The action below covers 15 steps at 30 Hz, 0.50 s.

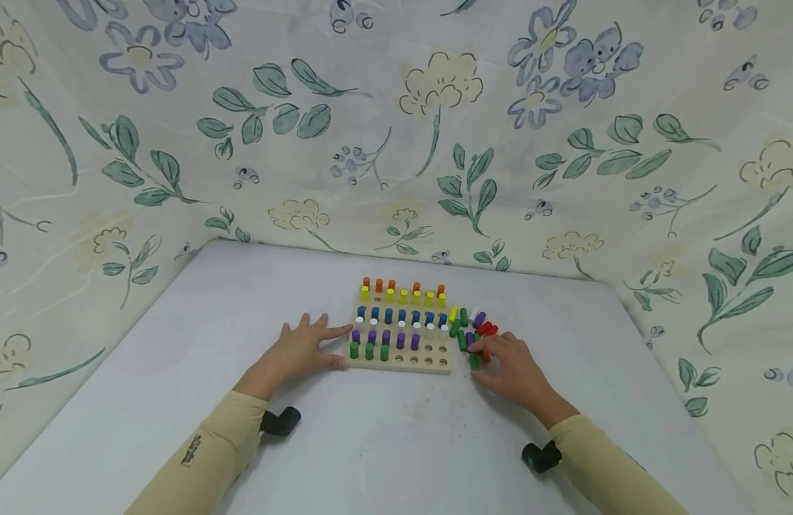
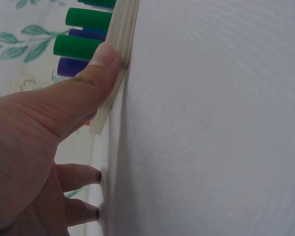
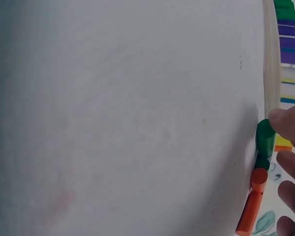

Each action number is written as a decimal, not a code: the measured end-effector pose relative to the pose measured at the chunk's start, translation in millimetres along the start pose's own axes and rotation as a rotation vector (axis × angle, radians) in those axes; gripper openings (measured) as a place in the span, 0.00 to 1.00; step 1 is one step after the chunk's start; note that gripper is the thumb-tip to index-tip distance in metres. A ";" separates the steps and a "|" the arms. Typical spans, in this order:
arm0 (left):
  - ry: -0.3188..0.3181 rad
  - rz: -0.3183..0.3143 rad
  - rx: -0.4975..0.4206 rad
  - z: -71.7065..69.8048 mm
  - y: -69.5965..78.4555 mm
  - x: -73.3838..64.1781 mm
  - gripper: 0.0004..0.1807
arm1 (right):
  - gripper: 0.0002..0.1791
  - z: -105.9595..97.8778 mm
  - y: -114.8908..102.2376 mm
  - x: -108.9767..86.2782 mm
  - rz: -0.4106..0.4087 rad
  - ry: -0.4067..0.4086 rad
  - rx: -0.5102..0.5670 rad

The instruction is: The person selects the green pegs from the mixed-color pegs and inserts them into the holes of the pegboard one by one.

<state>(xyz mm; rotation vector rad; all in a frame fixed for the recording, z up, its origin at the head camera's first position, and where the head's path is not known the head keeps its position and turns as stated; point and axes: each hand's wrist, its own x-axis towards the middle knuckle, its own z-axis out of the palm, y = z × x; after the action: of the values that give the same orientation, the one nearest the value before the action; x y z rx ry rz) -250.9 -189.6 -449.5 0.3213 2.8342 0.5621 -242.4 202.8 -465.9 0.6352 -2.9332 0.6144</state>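
Note:
A wooden peg board (image 1: pixel 429 366) lies on the table, with rows of orange, yellow, blue, white, purple and green pegs standing in its holes. Several holes at its front right hold no peg. My left hand (image 1: pixel 304 348) is spread at the board's left side. In the left wrist view, its thumb (image 2: pixel 101 64) rests on the board's edge beside a green peg (image 2: pixel 76 46). Right of the board, my right hand (image 1: pixel 515 372) has its thumb and a fingertip at the two ends of a green peg (image 1: pixel 474 362), pinching it. Part of that peg is hidden.
Loose pegs lie in a pile right of the board, among them a yellow peg (image 1: pixel 453 315), a purple peg (image 1: pixel 479 319) and a red peg (image 1: pixel 484 327). An orange peg (image 3: pixel 249 211) lies below the right hand. A floral cloth (image 1: pixel 396 179) hangs behind the white table (image 1: pixel 383 443).

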 end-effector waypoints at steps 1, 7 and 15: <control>-0.001 0.000 0.000 -0.1 -0.1 0.1 0.44 | 0.24 0.1 0.1 -0.1 0.003 -0.007 -0.002; -0.006 0.003 0.005 -0.3 -0.9 0.5 0.44 | 0.26 1.5 1.5 0.2 0.013 -0.032 -0.012; -0.009 -0.001 -0.003 -0.5 0.2 0.1 0.44 | 0.25 1.1 1.7 1.1 0.022 -0.054 -0.007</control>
<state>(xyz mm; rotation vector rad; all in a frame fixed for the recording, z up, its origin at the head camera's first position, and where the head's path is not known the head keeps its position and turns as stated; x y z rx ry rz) -251.1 -189.6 -449.0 0.3209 2.8248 0.5629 -244.1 203.4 -467.4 0.6287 -2.9945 0.5987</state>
